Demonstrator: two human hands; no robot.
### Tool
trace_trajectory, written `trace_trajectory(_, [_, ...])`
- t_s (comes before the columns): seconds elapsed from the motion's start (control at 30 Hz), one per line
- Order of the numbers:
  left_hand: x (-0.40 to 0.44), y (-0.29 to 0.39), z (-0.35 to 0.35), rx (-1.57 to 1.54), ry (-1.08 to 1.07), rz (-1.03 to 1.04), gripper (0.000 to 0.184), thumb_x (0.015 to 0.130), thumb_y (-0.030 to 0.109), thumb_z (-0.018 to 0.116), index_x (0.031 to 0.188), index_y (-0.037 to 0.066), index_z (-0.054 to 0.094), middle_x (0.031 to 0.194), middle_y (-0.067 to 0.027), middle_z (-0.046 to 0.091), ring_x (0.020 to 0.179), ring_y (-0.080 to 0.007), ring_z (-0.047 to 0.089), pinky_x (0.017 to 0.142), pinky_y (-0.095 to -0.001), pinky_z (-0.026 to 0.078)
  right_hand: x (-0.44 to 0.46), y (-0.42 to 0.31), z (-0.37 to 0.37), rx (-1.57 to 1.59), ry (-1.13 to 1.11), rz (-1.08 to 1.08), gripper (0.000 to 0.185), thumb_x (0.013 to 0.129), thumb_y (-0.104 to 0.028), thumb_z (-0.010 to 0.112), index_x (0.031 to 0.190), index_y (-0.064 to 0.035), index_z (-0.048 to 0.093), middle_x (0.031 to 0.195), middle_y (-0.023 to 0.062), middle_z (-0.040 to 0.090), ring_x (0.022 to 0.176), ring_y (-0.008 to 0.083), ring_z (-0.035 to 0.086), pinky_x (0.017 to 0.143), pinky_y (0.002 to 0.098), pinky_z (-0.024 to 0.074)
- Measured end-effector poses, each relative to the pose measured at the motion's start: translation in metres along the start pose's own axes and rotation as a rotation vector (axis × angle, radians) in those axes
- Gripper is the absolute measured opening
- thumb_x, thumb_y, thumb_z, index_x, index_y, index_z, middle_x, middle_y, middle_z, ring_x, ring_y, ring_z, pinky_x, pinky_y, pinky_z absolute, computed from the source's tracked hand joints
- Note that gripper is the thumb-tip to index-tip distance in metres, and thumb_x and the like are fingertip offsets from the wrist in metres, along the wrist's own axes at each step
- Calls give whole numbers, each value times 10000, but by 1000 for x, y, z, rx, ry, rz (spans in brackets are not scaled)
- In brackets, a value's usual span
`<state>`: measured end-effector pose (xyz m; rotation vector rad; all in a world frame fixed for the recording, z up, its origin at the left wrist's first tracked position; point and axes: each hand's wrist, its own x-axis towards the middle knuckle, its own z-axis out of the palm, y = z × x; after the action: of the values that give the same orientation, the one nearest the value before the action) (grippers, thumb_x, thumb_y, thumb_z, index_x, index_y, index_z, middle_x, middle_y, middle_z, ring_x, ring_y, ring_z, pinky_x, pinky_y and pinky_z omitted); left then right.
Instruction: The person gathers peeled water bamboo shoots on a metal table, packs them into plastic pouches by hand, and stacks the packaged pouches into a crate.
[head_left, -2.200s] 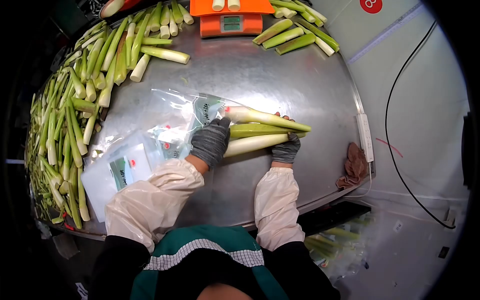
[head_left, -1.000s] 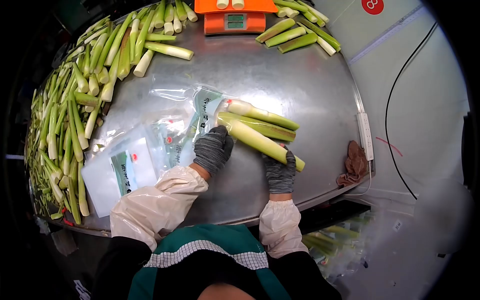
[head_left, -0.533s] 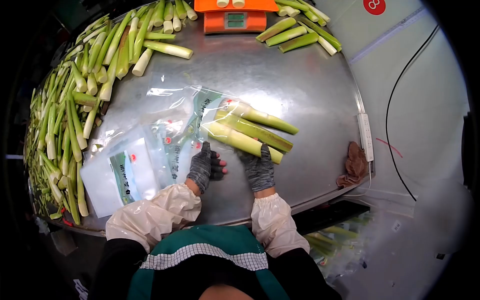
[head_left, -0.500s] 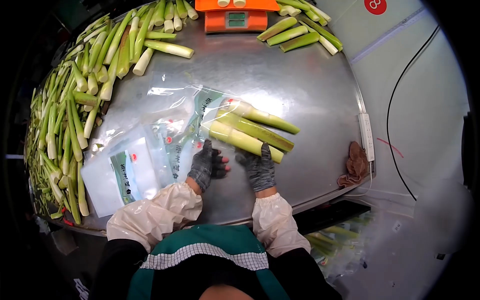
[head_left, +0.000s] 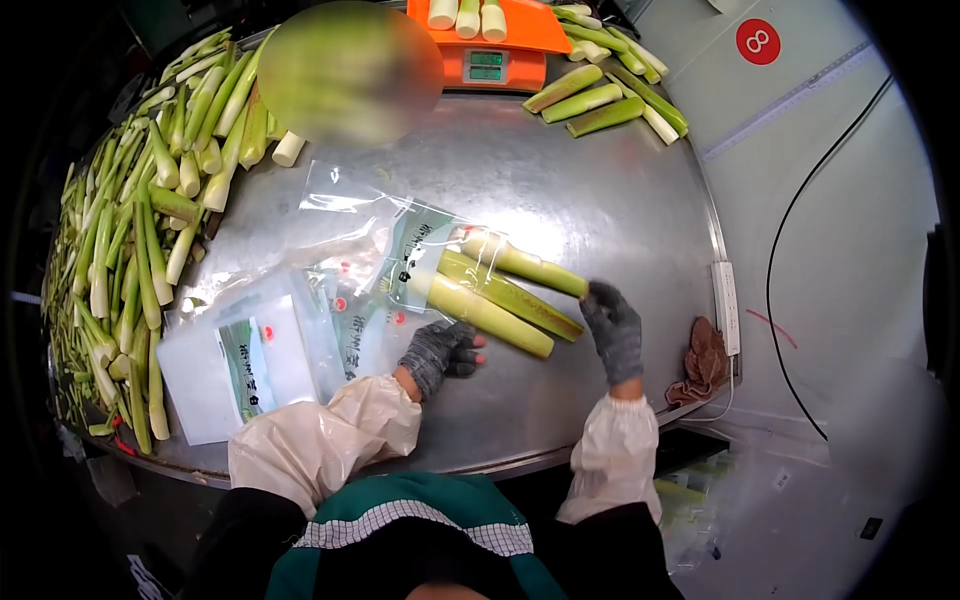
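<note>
Three water bamboo shoots [head_left: 500,309] lie side by side, their left ends inside a clear printed bag [head_left: 418,245] and their right ends sticking out. My right hand [head_left: 613,335], in a grey glove, touches the outer end of the top shoot with its fingertips, not wrapped round it. Just below the lowest shoot is my left hand [head_left: 440,358], gloved with bare fingertips, its fingers stretched to the right and holding nothing. More printed bags [head_left: 350,330] and a stack of flat bags [head_left: 190,385] lie to its left.
A big heap of shoots [head_left: 120,250] covers the table's left side. An orange scale [head_left: 490,68] carrying shoots stands at the back, with trimmed shoots [head_left: 610,115] to its right. A power strip [head_left: 726,305] and brown cloth [head_left: 702,360] sit at the right edge.
My right hand has moved right and slightly up, from the lowest shoot to the top shoot's end. My left hand has shifted a little right and down. The shoots have shifted slightly.
</note>
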<state>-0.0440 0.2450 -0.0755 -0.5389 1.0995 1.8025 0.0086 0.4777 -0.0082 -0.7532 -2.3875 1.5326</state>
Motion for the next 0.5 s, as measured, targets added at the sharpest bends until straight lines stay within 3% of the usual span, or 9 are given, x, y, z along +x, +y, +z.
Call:
trace_trajectory(0.03, [1,-1,2,-35,-13,-56,253,800,207,491,986,42,446,831,-109,583,605,-229,589,460,-317,485,14,9,3,-1,-1,0,513,680,-359,633,1034,-14,498,876,163,568,740,192,575,632,261,472])
trace_trajectory(0.1, [-1,2,5,-30,-11,-38,252,800,205,486,978,32,448,820,-117,582,602,-221,590,462,-310,482,39,29,7,-804,-285,-158,801,573,-431,691,1206,-79,347,1111,195,433,1029,246,438,845,380,376])
trace_trajectory(0.13, [-4,7,7,27,12,-61,239,799,202,481,963,30,452,809,-119,582,593,-216,588,459,-305,479,30,3,16,-1034,-429,-95,1040,463,-486,721,1289,-159,181,1203,185,328,1136,284,307,933,468,232])
trace_trajectory(0.23, [-5,8,6,103,38,-73,212,799,204,471,912,24,473,796,-122,582,606,-219,590,477,-298,478,9,-11,30,-1197,-401,-167,1083,450,-505,714,1301,-176,131,1229,165,297,1159,292,270,940,517,173])
trace_trajectory(0.3, [-2,8,7,132,28,-59,205,800,209,466,875,20,488,793,-123,583,628,-226,594,497,-296,481,11,6,32,-1102,-386,-233,1084,427,-479,724,1298,-181,153,1183,153,346,1113,287,323,937,479,204])
trace_trajectory(0.37, [1,7,10,165,52,-69,197,797,207,469,853,18,486,771,-132,583,607,-227,595,486,-298,480,13,16,36,-820,-464,-398,1021,435,-428,725,1281,-159,219,1085,157,410,1015,301,398,883,429,300])
trace_trajectory(0.4, [2,6,11,160,54,-70,197,797,207,469,853,18,486,771,-132,583,607,-227,595,486,-298,480,17,18,36,-695,-430,-459,876,488,-362,705,1239,-139,314,979,152,454,898,295,461,785,377,386])
trace_trajectory(0.5, [6,5,11,165,70,-77,197,795,206,467,832,14,484,744,-139,581,587,-229,594,468,-303,478,34,15,39,-572,-459,-442,734,558,-325,674,1200,-132,375,941,144,470,848,283,488,726,353,422])
